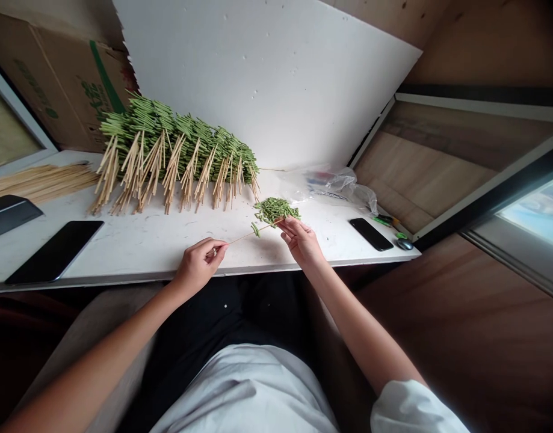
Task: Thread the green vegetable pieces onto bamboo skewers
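Observation:
My left hand [201, 262] pinches one end of a thin wooden skewer [240, 238] above the table's front edge. A short green bean piece [255, 230] sits across the skewer, between my hands. The fingers of my right hand [300, 239] are closed at the skewer's other end; whether they also hold a bean piece is too small to tell. Just behind my right hand lies a small heap of cut green pieces [274, 208]. To the left, a long stack of loaded skewers [181, 141] has its bare wooden ends pointing toward me.
Loose skewers [46, 182] lie at the far left, near a dark tablet-like device [55, 251] and a dark case [9, 215]. A clear plastic bag [339, 183] is behind the heap. On the right are a black phone [370, 234] and small tools [387, 221].

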Motion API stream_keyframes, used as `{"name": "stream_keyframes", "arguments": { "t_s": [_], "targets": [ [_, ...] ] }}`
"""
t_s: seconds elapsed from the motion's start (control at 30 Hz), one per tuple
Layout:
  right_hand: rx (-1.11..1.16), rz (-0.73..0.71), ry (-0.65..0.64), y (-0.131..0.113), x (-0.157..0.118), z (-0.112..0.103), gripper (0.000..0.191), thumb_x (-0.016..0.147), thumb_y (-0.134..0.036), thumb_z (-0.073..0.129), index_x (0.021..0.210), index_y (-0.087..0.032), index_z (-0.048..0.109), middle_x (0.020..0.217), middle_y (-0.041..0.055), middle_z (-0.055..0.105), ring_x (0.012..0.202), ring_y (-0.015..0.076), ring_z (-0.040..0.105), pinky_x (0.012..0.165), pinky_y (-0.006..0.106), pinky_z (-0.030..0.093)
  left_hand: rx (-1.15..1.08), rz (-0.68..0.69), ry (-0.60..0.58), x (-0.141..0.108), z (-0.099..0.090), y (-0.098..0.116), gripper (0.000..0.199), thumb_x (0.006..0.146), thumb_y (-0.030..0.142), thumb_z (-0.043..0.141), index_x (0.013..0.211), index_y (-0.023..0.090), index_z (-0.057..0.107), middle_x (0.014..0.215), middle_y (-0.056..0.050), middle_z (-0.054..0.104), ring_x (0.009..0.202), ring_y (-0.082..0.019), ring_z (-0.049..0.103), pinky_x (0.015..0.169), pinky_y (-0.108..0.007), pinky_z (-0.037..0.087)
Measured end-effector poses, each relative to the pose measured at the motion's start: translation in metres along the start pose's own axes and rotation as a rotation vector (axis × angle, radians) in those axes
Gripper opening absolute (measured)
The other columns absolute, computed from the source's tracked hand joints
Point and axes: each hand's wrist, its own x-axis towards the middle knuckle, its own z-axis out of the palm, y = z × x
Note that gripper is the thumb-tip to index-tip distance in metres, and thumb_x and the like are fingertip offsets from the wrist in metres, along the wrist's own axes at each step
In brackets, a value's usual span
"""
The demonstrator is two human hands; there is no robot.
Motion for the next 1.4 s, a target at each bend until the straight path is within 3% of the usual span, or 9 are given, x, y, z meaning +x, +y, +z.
{"name": "stream_keyframes", "arguments": {
  "t_s": [0.3, 0.47, 0.83, 1.17, 1.4],
  "targets": [
    [-0.026, -0.107, 0.004, -0.001, -0.003, 0.002, 0.034, 0.063, -0.029, 0.103, 0.086, -0.022, 0.080, 0.090, 0.0047, 0.084, 0.097, 0.0220, 0.081, 0.095, 0.035, 0.066, -0.005, 0.022, -0.027, -0.001, -0.001, -0.002, 0.017, 0.105, 0.029, 0.063, 0.100, 0.019, 0.076, 0.085, -0.003, 0.072, 0.066, -0.012, 0.058, 0.064, -0.025, 0.046],
    [-0.001, -0.098, -0.017, 0.000, -0.003, 0.002, 0.034, 0.062, -0.029, 0.104, 0.085, -0.020, 0.080, 0.089, 0.0058, 0.084, 0.098, 0.0235, 0.081, 0.104, 0.039, 0.065, -0.016, 0.026, -0.024, 0.000, -0.001, 0.000, 0.017, 0.105, 0.028, 0.062, 0.100, 0.018, 0.076, 0.086, -0.004, 0.073, 0.065, -0.012, 0.059, 0.064, -0.024, 0.046],
    [-0.038, -0.091, -0.084, 0.000, -0.002, -0.001, 0.030, 0.074, -0.038, 0.098, 0.094, -0.020, 0.083, 0.102, 0.0085, 0.085, 0.106, 0.0226, 0.080, 0.103, 0.033, 0.064, -0.032, -0.009, -0.002, 0.001, -0.001, 0.003, 0.020, 0.106, 0.030, 0.062, 0.101, 0.018, 0.077, 0.087, -0.006, 0.075, 0.070, -0.015, 0.064, 0.065, -0.027, 0.049],
    [-0.140, -0.107, -0.004, 0.006, -0.001, -0.003, 0.030, 0.073, -0.043, 0.097, 0.090, -0.024, 0.081, 0.101, 0.0052, 0.084, 0.108, 0.0225, 0.078, 0.079, 0.028, 0.064, -0.037, 0.008, 0.010, 0.001, -0.001, 0.004, 0.020, 0.106, 0.029, 0.062, 0.100, 0.018, 0.076, 0.089, -0.006, 0.075, 0.069, -0.013, 0.064, 0.063, -0.024, 0.049],
    [-0.130, -0.152, 0.066, 0.015, -0.007, 0.005, 0.029, 0.074, -0.046, 0.096, 0.089, -0.025, 0.084, 0.100, 0.0037, 0.083, 0.109, 0.0192, 0.076, 0.076, 0.023, 0.060, -0.052, 0.043, 0.015, 0.000, 0.000, 0.002, 0.017, 0.107, 0.026, 0.061, 0.103, 0.017, 0.076, 0.090, -0.006, 0.074, 0.071, -0.013, 0.064, 0.064, -0.024, 0.049]
  ]
}}
